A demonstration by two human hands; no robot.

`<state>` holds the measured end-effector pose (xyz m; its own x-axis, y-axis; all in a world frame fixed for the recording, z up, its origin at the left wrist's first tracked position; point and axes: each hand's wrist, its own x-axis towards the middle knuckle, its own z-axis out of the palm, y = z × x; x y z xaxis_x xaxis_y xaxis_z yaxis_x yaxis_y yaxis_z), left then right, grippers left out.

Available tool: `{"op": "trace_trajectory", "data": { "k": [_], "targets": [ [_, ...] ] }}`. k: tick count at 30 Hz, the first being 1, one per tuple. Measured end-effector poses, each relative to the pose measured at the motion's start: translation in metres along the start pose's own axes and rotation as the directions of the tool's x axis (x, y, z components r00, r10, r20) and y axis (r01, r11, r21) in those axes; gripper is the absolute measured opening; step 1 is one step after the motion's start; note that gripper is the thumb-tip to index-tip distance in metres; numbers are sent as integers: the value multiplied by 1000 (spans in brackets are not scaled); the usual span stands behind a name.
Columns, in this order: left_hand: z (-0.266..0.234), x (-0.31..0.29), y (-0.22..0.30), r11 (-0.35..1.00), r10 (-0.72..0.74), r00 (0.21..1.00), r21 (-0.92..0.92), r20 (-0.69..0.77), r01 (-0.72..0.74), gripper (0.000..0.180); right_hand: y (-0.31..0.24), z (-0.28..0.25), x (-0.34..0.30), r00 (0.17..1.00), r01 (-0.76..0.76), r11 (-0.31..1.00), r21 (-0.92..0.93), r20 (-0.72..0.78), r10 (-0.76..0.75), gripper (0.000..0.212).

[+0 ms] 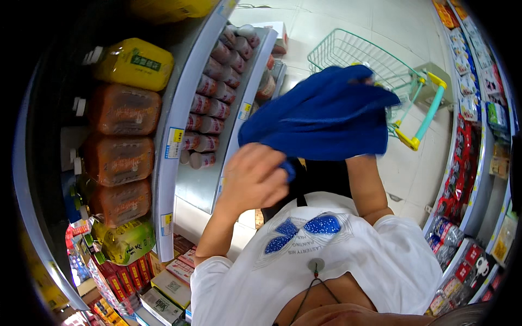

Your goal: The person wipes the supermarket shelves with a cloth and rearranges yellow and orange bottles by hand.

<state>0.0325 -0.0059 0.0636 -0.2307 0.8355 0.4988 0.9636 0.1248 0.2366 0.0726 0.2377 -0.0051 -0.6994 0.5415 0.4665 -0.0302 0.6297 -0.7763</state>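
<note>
To your left stands the tall shelf unit (186, 98), the largest thing near you. Ahead, the wire cart (380, 47) with its turquoise handle (429, 117) sits on the floor (416, 179). The blue cloth (326, 117) is up in the air in front of you, 1 loose, blurred sheet blocking part of the cart from view. Your right forearm (370, 187) passes under it; the right hand is almost wholly covered, so I cannot tell whether its fingers grip or are free. Your left hand (255, 176) is at the near left edge, its fingers curled and apparently grasping a bunched bit of cloth. As I judge it, 1 part is done: the cloth is lifted and partly spread. It is neither neatly folded nor set down, so the handling looks unfinished
</note>
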Motion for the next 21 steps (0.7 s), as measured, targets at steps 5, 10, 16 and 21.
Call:
{"op": "trace_trajectory", "data": {
  "k": [5,10,16,21],
  "targets": [
    [-43,-60,-47,847,-323,902,337,-286,411,23,-23,5,54,905,-331,-97,939,345,249,43],
    [-62,-74,-74,672,-478,838,504,-265,543,17,-84,38,112,968,239,748,618,-96,-231,40],
    [-51,-73,-74,597,-466,821,569,-329,566,19,-161,144,179,979,197,398,896,-160,-125,28],
    [-53,-66,-78,598,-547,779,508,-307,620,20,-193,178,221,917,361,671,648,-114,-383,33]
  ]
}}
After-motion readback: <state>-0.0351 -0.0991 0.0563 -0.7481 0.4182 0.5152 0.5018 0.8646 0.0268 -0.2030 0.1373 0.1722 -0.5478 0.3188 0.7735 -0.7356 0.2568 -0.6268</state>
